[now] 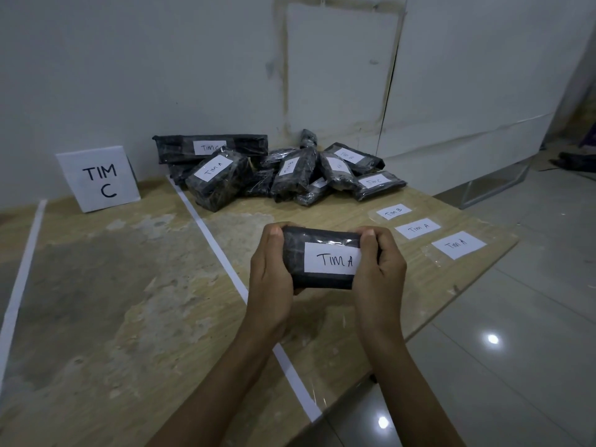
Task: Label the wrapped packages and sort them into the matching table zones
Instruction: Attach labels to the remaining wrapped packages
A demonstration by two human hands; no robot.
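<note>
The package (300, 253), a black wrapped block, is held up just above the bench (129, 301), gripped at its two ends: the left hand (271, 275) curls round one end and the right hand (379, 269) round the other, thumbs on the upper edge. A white label (333, 260) reading TIM A already sits on the face turned to the camera, so labelling looks finished for this one and sorting is probably the step in hand. The next move calls for carrying it to a TIM A zone, and no such zone shows here, so it would first have to be found. A white tape strip (225, 262) runs beneath the hands and divides the bench. To the right of it lie three loose labels, TIM A (458, 244) nearest, another TIM A (417, 228) and TIM B (394, 212). Further back in that same section, against the wall, is a pile of packages (290, 175) whose labels mix A, B and C, so it looks unsorted. Left of the strip, bounded by a second tape strip (22, 279), is the zone where a TIM C sign (98, 179) stands at the back.
</note>
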